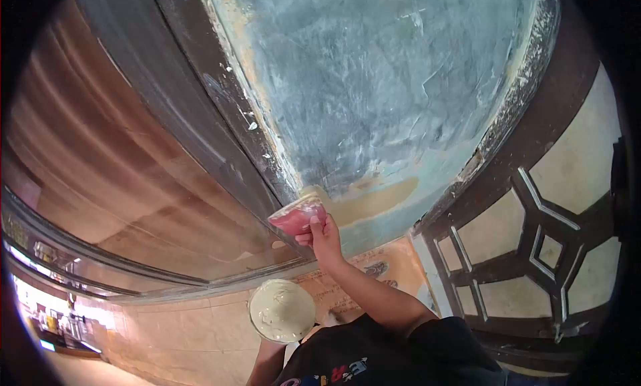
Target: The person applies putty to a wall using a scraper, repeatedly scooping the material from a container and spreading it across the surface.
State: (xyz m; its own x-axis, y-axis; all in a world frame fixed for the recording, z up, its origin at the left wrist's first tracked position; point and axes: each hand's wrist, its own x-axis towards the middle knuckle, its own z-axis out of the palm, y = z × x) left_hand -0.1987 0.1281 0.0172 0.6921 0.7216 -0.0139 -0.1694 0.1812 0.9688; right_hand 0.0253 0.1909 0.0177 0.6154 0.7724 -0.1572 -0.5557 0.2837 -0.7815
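My right hand is closed round a pink-red putty spreader, thumb across its face. The spreader's putty-smeared edge touches the lower left corner of the blue-grey wall panel, beside the dark wooden frame. A wet-looking beige band of putty runs along the panel's lower part, right of the spreader. Low in front of my body, a round tub full of pale cream putty rests on my left hand. Only the left forearm shows; the tub hides the fingers.
A glazed dark wooden frame with a brown curtain behind it stands at left. At right is a dark door or gate with geometric panels. Tiled floor lies below, and a cluttered counter is far left.
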